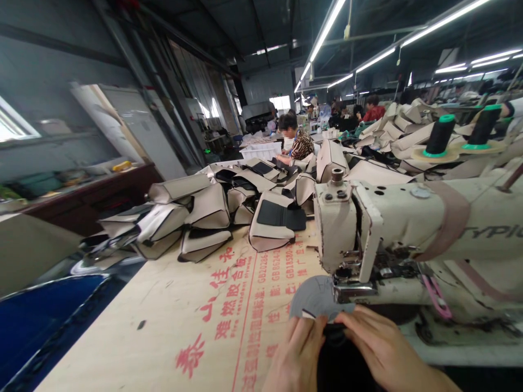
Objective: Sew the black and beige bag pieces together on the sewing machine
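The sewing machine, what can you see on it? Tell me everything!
The sewing machine stands upright on the right, cut off by the picture's edge. Its cream body looks like painted metal, scuffed and grimy around the needle end. A knob sits on top; a pinkish band wraps the arm beside dark lettering. Lower down hangs a pink loop. The right hand is close to the needle end; whether it touches the machine is unclear.
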### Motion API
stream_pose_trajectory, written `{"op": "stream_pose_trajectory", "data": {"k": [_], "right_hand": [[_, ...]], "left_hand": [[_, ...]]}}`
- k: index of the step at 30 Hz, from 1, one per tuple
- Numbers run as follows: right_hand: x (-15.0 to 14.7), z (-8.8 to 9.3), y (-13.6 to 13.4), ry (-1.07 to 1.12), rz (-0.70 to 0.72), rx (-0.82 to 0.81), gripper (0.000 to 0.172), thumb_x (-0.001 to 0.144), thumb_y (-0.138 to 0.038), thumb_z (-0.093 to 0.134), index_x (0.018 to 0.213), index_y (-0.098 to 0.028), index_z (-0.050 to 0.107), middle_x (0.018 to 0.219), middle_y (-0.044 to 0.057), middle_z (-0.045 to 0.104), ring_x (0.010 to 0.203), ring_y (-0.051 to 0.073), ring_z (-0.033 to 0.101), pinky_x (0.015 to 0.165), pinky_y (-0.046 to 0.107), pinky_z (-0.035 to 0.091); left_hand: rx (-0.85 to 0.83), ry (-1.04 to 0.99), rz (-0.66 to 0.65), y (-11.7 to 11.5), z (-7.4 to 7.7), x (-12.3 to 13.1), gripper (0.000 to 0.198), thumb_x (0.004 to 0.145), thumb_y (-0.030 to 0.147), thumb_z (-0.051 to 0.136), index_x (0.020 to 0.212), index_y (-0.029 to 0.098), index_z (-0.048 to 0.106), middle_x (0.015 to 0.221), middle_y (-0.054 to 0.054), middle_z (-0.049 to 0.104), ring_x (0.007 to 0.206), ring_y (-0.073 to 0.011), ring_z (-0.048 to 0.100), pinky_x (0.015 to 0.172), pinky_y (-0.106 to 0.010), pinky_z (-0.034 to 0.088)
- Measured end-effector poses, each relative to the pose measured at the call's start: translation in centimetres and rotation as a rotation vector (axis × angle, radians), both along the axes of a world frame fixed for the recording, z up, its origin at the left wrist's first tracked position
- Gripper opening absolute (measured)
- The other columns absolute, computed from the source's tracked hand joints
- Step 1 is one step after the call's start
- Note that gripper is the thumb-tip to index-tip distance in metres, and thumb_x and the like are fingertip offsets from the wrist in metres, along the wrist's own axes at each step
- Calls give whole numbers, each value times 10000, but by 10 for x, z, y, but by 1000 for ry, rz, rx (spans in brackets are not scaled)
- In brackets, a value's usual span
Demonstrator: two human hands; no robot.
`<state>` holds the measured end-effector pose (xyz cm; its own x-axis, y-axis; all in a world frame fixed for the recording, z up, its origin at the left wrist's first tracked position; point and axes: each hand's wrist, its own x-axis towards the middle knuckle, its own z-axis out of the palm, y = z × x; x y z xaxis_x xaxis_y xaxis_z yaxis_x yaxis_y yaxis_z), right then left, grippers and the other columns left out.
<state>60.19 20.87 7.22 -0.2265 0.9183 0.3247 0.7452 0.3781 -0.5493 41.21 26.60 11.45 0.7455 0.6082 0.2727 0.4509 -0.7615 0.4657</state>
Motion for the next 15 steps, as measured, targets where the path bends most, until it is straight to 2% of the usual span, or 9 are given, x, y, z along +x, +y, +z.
{"op": "stream_pose_trajectory", "data": {"k": [2, 5, 9, 12, 15], "right_hand": [[2, 7, 2, -3, 15, 0, 262, 921, -151, 352, 1146, -190, 481, 1011, 63, 577, 955, 204, 517, 867, 358, 444], [4, 24, 6, -12, 76, -25, 193, 925, -159, 378, 1017, -191, 545, 952, 51, 568, 911, 195, 513, 872, 362, 424], [8, 43, 14, 14, 174, -108, 173, 925, -149, 409, 1022, -201, 543, 907, 28, 542, 877, 171, 499, 808, 310, 430], [8, 42, 18, 63, 194, -135, 161, 923, -137, 413, 1009, -198, 534, 925, 22, 538, 887, 160, 500, 814, 293, 417], [5, 34, 18, 134, 142, -118, 143, 922, -143, 410, 969, -194, 535, 911, 20, 537, 877, 157, 506, 798, 288, 413]], "left_hand": [[-56, 22, -20, 2, 10, 1, 379, 819, 101, 408, 1138, 244, 556, 1048, -65, 607, 961, -213, 555, 867, -337, 474], [-186, 13, -36, 6, 21, 3, 306, 855, 112, 370, 1037, 229, 587, 951, -59, 608, 904, -182, 556, 800, -285, 480], [-389, -12, -8, 12, 24, 3, 246, 876, 136, 378, 954, 220, 595, 917, -35, 587, 866, -146, 552, 779, -238, 452], [-452, -43, 17, 16, 21, 3, 220, 871, 153, 412, 937, 221, 611, 908, -25, 584, 869, -144, 549, 775, -234, 440], [-476, -122, 81, 14, 17, -1, 216, 870, 202, 445, 979, 242, 627, 908, -18, 599, 895, -148, 549, 822, -249, 435]]}}
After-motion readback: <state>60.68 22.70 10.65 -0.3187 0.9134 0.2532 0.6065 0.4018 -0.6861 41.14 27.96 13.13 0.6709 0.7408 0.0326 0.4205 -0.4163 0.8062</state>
